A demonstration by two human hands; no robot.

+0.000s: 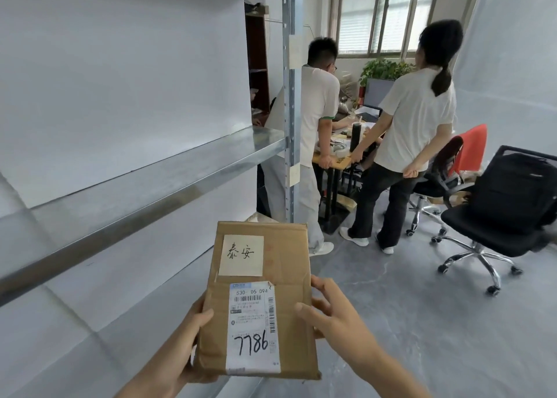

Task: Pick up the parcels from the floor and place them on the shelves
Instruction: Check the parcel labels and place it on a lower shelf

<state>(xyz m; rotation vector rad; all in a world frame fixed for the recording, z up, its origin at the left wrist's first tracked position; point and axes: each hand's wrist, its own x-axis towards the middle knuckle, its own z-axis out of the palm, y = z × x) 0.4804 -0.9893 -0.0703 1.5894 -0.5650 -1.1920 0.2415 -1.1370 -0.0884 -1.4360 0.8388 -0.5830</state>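
Fingers of both hands were closed around a flat brown cardboard parcel (262, 301), which was held in the air in front of the person, beside the grey metal shelving unit (144, 186) on the left and not yet on any shelf. At the left hand (187, 340), the thumb lay on the top face of the parcel near its left edge, and the other fingers went under it, where they could not be seen. At the right hand (334, 310), the thumb pressed on the top face near the right edge, and the fingers wrapped around that edge, slightly apart from each other. A white shipping label (254, 325) with the handwritten number 7786 was stuck on the near half of the parcel, and a pale square note (241, 254) with handwritten characters was on the far half. Behind the parcel, two standing people in white shirts (367, 144) faced a wooden desk (334, 156) under a window. A black office chair (500, 210) on wheels stood on the grey floor (407, 307) at the right.
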